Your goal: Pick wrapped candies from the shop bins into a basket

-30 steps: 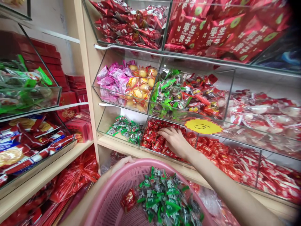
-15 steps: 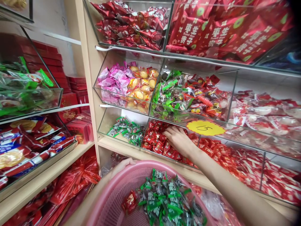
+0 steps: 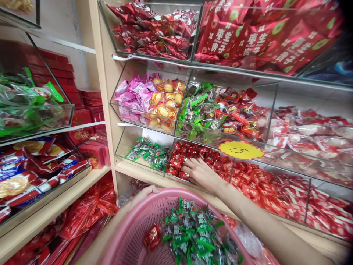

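My left hand (image 3: 146, 193) grips the far left rim of a pink plastic basket (image 3: 129, 221). Inside the basket lie many candies in green and clear wrappers (image 3: 193, 232), with a few red-wrapped ones (image 3: 152, 236) at their left. Reaching past the basket, my right hand (image 3: 198, 172) is down among the red-wrapped candies (image 3: 180, 152) in a clear bin on the low shelf. Its fingers curl around some of them, and the fingertips are partly hidden.
Left of that bin, a compartment holds green-wrapped candies (image 3: 150, 154). A yellow price tag (image 3: 241, 149) marked 15 hangs over the bin's right part. Clear bins of packaged snacks (image 3: 165, 99) rise above. A wooden upright (image 3: 104, 92) divides this shelf from the left one.
My right hand has moved left and nearer to me across the red-wrapped candies. My left hand and the basket stay in place.
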